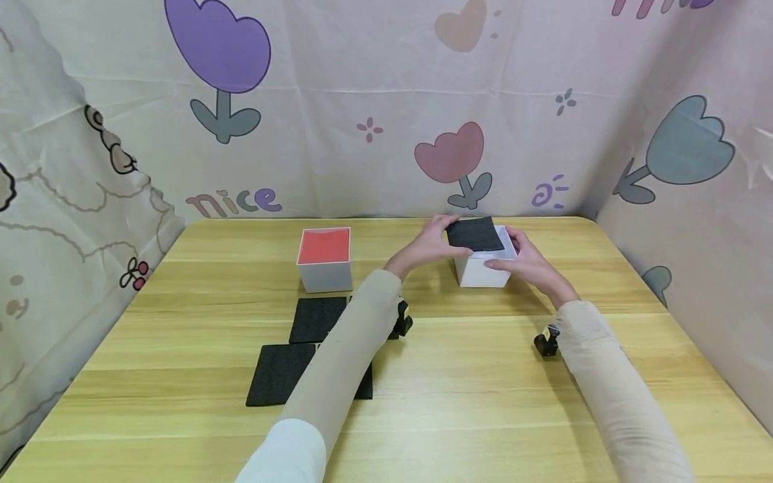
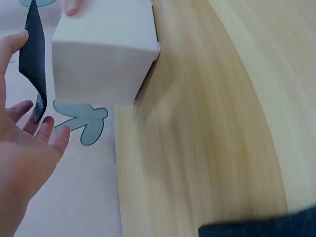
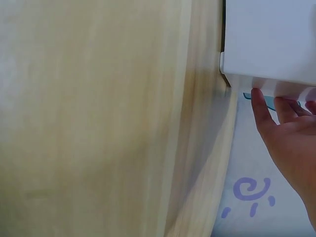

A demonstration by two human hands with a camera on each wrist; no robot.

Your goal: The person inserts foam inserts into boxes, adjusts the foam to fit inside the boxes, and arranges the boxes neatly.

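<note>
My left hand holds a thin black felt-like square by its edges, over the top of a white box at the back right of the table. In the left wrist view the square is bent, between the thumb and the fingers of the left hand. My right hand grips the box from its right, thumb at the front and fingers round the far side. The right wrist view has the fingers of the right hand against the box wall. The square hides much of the box top.
Another white box, with a red top surface, stands to the left. In front of it lie several black squares, partly hidden by my left arm. A patterned cloth hangs behind the wooden table.
</note>
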